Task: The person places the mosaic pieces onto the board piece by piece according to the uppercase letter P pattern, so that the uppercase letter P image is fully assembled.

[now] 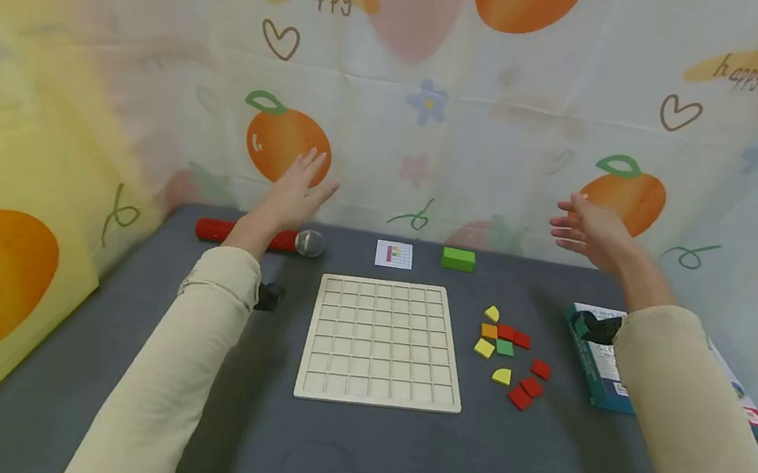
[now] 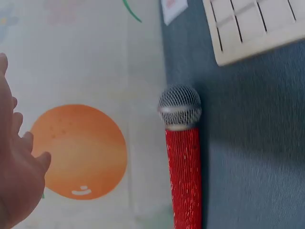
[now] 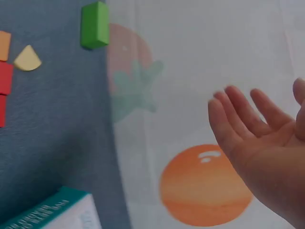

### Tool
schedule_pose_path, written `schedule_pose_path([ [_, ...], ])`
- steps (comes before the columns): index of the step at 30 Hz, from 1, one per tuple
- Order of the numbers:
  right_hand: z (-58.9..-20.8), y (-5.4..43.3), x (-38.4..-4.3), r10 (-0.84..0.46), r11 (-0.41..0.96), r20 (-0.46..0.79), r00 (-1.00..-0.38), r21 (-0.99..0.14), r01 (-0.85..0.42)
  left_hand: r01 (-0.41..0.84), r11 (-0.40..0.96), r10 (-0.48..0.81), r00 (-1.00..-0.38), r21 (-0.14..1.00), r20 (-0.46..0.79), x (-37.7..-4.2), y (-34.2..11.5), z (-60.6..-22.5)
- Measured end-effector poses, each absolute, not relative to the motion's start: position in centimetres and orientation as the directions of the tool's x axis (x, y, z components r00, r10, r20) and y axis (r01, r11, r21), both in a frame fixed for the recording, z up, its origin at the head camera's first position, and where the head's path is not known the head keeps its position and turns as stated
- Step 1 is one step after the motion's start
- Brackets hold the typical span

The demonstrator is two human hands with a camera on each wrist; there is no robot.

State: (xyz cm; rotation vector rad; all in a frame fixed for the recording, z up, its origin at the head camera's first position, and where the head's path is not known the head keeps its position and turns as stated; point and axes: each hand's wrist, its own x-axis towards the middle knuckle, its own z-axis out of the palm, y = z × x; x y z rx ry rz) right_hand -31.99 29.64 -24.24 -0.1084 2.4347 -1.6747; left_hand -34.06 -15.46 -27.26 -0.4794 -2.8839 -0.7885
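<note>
Both hands are raised above the far side of the table, holding nothing. My left hand (image 1: 294, 192), fingers extended, is nearest to a red microphone (image 2: 185, 171) with a silver mesh head, which lies along the back edge. On the right, my right hand (image 1: 595, 231) has its palm turned inward and its fingers loosely spread. Between the forearms lies a pale wooden grid board (image 1: 382, 343) with bare square cells. Right of the board several small tiles are scattered, among them a red tile (image 1: 519, 397), a green tile (image 1: 504, 348) and a yellow quarter-round tile (image 1: 501, 376).
A green block (image 1: 458, 260) and a small card with a coloured grid pattern (image 1: 394, 254) lie at the back edge. A teal and white box (image 1: 596, 361) sits partly under the right forearm. A printed curtain (image 1: 395, 111) hangs behind the dark table (image 1: 349, 464).
</note>
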Motion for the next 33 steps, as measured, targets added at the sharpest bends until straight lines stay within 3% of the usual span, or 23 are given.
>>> schedule_pose_path([
  [4,-27.2,30.7,-31.8,-0.265,0.24,-0.165,-0.95,-0.966,0.101,0.365,0.697,0.294,-0.931,0.617,0.217,-33.0,-16.5,-28.4],
  [10,-31.5,31.2,-31.1,-0.331,0.192,-0.207,-0.921,-0.97,0.149,0.374,0.599,0.34,-0.919,0.708,0.197,-31.8,-16.3,-31.8],
  [18,-35.0,30.6,-30.6,-0.342,0.145,-0.254,-0.905,-0.966,0.216,0.264,0.509,0.396,-0.917,0.82,0.049,-30.6,-15.2,-36.7],
  [23,-36.3,30.3,-30.6,-0.34,0.148,-0.269,-0.901,-0.961,0.232,0.138,0.41,0.355,-0.935,0.901,-0.018,-30.3,-15.3,-38.7],
  [27,-37.2,30.2,-30.8,-0.351,0.156,-0.278,-0.894,-0.959,0.236,0.16,0.481,0.323,-0.946,0.862,-0.005,-30.2,-15.2,-39.6],
  [33,-38.2,29.7,-31.1,-0.345,0.223,-0.294,-0.891,-0.948,0.227,0.305,0.627,0.412,-0.911,0.717,0.028,-30.1,-14.7,-40.2],
])
